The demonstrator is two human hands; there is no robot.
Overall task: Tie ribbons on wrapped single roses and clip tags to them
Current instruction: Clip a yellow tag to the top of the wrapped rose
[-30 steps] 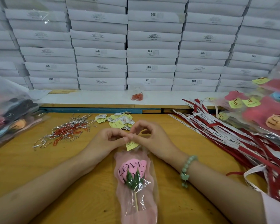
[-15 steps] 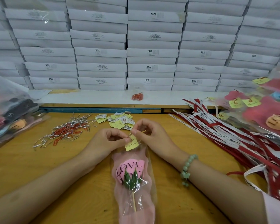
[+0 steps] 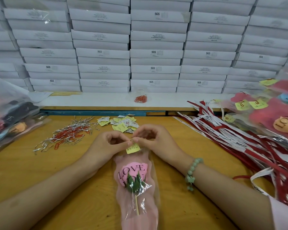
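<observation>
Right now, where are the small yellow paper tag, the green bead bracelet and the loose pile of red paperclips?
small yellow paper tag (image 3: 132, 149), head view, centre of its face.
green bead bracelet (image 3: 192, 170), head view, beads over the right wrist.
loose pile of red paperclips (image 3: 63, 136), head view, middle of the heap.

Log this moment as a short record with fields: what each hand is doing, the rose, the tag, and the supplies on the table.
left hand: fingertips pinched at the top edge of the yellow tag
right hand: pinching a small clip at the same spot, bead bracelet on the wrist
wrapped rose: lying flat on the wooden table, pink, printed LOVE YOU, no ribbon visible
loose tags: pile just beyond the hands
clips and silver ties: heap on the left
ribbons: red and white, on the right
</observation>
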